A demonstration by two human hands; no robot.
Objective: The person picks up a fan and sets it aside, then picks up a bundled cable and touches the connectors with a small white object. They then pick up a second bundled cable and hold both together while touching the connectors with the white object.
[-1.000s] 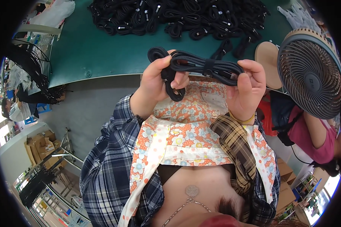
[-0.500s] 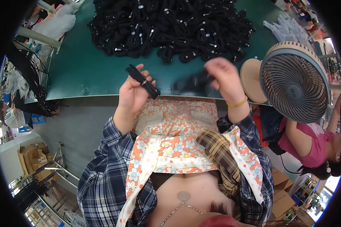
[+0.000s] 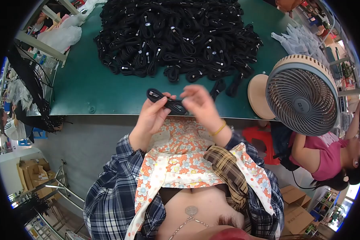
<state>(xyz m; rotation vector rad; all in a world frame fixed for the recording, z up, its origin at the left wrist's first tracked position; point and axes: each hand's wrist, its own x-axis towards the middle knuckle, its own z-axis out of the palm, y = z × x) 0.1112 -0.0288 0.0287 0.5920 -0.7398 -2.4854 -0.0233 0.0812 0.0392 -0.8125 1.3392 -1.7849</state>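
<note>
Both hands grip one coiled cable [image 3: 166,103]: left hand [image 3: 153,116] closed on it, right hand [image 3: 200,105] pinching its end. Judged light, limp; hold mid-bundle.

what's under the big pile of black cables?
The pile of black cables lies on the green table; its mat shows all around the heap. Whatever sits beneath the pile itself is covered. Both hands hold one coiled cable nearer the edge.
</note>
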